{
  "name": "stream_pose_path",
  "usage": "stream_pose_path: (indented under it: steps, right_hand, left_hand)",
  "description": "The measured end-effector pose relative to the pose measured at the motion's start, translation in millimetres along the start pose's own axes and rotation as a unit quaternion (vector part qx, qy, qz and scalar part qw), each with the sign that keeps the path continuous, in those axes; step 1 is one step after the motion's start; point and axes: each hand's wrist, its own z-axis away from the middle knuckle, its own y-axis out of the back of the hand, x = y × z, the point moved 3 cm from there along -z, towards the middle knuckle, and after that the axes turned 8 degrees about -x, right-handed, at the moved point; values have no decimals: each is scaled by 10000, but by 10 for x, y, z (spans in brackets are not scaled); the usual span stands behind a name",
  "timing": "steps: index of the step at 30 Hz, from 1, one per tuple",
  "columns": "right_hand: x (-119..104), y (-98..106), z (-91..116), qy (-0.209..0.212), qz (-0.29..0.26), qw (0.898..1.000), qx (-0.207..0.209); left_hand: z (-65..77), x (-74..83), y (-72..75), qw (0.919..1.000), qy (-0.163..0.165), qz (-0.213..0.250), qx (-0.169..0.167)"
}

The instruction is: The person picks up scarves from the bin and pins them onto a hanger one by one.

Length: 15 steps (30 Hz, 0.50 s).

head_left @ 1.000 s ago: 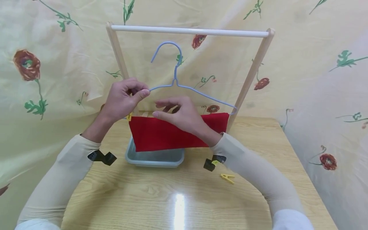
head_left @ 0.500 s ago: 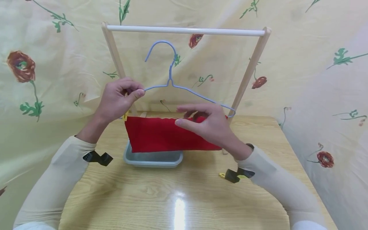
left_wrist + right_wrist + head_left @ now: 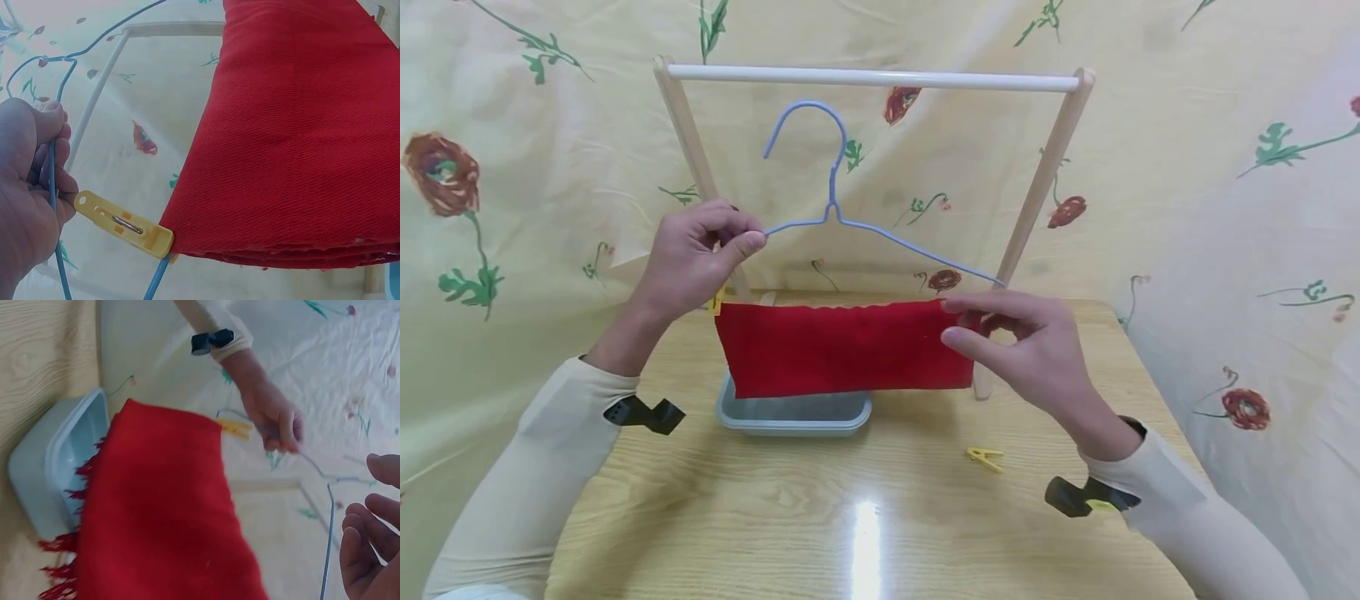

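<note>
My left hand (image 3: 696, 254) pinches the left shoulder of a blue wire hanger (image 3: 917, 248), whose hook points up. A folded red cloth (image 3: 842, 350) hangs over the hanger's lower bar; the right wrist view shows a fringe along one edge. At the cloth's left corner a yellow clothespin (image 3: 125, 224) clips it to the bar, just below my left fingers. My right hand (image 3: 1026, 342) is by the cloth's right end, thumb and fingers apart and loosely bent. Nothing shows between them in the right wrist view. It hides the hanger's right corner in the head view.
A second yellow clothespin (image 3: 985, 457) lies on the wooden table (image 3: 760, 508), right of centre. Behind the cloth stands a pale blue basin (image 3: 797, 427). Farther back rises a wooden rack with a white rail (image 3: 880, 77), against a flowered curtain (image 3: 587, 150).
My right hand has moved rightward along the cloth, from near the middle to its right end. My left hand keeps its pinch on the hanger. The whole head view has shifted slightly.
</note>
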Motion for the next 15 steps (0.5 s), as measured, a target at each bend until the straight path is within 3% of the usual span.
stream_pose_path:
  steps: [7,15]
  right_hand:
    - [324,151,305,-741,249,9964,320]
    - [770,178,685,-1648,470,9840,481]
  left_hand:
    - [2,-5,-6,10000,-23,30,-39]
    - [-8,-8,-23,10000,-54,40,-42]
